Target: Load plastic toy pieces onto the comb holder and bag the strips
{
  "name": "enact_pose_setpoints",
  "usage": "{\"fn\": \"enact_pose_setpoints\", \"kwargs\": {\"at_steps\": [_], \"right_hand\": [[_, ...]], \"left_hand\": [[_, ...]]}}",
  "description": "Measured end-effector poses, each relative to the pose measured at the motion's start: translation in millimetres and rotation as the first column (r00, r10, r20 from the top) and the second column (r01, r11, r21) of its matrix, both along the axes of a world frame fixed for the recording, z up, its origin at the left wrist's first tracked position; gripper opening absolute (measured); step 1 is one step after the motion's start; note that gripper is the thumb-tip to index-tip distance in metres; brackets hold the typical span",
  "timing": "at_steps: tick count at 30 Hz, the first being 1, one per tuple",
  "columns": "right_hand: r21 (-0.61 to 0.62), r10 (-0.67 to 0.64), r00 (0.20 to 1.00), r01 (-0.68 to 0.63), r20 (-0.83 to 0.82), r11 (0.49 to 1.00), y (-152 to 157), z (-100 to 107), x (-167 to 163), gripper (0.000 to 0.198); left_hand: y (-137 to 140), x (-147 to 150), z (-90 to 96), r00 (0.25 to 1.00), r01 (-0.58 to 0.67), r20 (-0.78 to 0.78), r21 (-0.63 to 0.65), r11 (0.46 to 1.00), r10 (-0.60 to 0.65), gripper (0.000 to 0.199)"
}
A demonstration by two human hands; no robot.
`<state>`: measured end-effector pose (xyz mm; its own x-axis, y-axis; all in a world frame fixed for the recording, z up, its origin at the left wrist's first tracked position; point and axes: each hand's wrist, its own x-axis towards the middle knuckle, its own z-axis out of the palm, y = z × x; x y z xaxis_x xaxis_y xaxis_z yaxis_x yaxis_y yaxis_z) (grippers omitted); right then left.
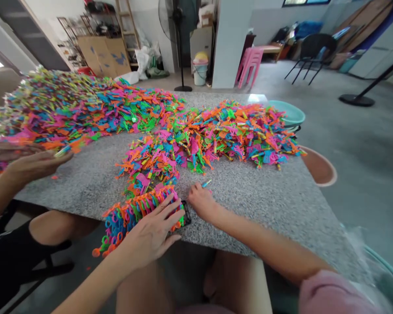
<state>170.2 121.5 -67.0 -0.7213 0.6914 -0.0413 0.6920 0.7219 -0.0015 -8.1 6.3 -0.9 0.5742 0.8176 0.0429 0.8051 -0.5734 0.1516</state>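
Note:
My left hand (152,233) lies with its fingers stretched out over a tight row of bright plastic toy pieces (127,216) in orange, pink, blue and green. The row stands at the table's near edge, and the end of a black frame (187,213) shows past my fingertips. Just right of that frame, my right hand (200,200) is closed close to the tabletop. A slim stick-like piece (207,183) with a blue part pokes out from its fingers; the part inside them is hidden. Behind both hands spreads a heap of similar small plastic toys (196,144).
A larger heap (94,104) covers the far left of the speckled stone table (249,200). At left, a co-worker's hand (36,165) holds a small piece, blurred by motion. Beyond the right edge are a teal basin (290,112) and a brownish round tub (319,165).

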Motion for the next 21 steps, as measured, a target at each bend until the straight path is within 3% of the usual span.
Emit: {"fn": "enact_pose_setpoints", "kwargs": {"at_steps": [3, 8, 11, 14, 16, 19, 21], "right_hand": [[-0.158, 0.031, 0.999, -0.029, 0.009, 0.987, -0.5, 18.4, 26.5, 0.033], [0.012, 0.118, 0.991, -0.119, 0.063, 0.993, 33.4, 24.5, 56.4, 0.021], [-0.031, 0.196, 0.979, -0.194, 0.063, 0.980, 40.8, 12.5, 66.8, 0.023], [-0.146, 0.035, 0.973, -0.070, -0.226, 0.987, 34.4, -1.4, 64.4, 0.021], [-0.352, -0.182, 0.871, 0.011, -0.456, 0.936, 24.6, -10.8, 50.4, 0.019], [-0.580, -0.382, 0.686, -0.072, -0.619, 0.811, 8.8, -23.8, 17.9, 0.014], [-0.587, -0.374, 0.645, -0.146, -0.667, 0.796, 1.9, -30.0, -0.3, 0.014]], "left_hand": [[-1.9, -3.9, 1.1, 1.000, 0.029, -0.006, -0.032, 0.999, -0.030, 0.048], [-2.6, -1.7, 5.5, 0.999, 0.038, -0.025, -0.024, 0.999, -0.038, 0.046], [-2.9, -0.4, 7.3, 0.998, 0.032, -0.049, -0.006, 0.999, -0.033, 0.047], [-3.6, 0.8, 8.3, 0.998, 0.033, -0.062, 0.006, 0.999, -0.032, 0.047], [-3.6, 2.0, 9.3, 0.996, 0.033, -0.080, 0.016, 0.999, -0.031, 0.046], [-2.3, 4.0, 11.3, 0.994, 0.031, -0.109, 0.032, 0.999, -0.027, 0.045], [-1.2, 5.1, 12.5, 0.992, 0.036, -0.118, 0.031, 0.999, -0.032, 0.044]]}}
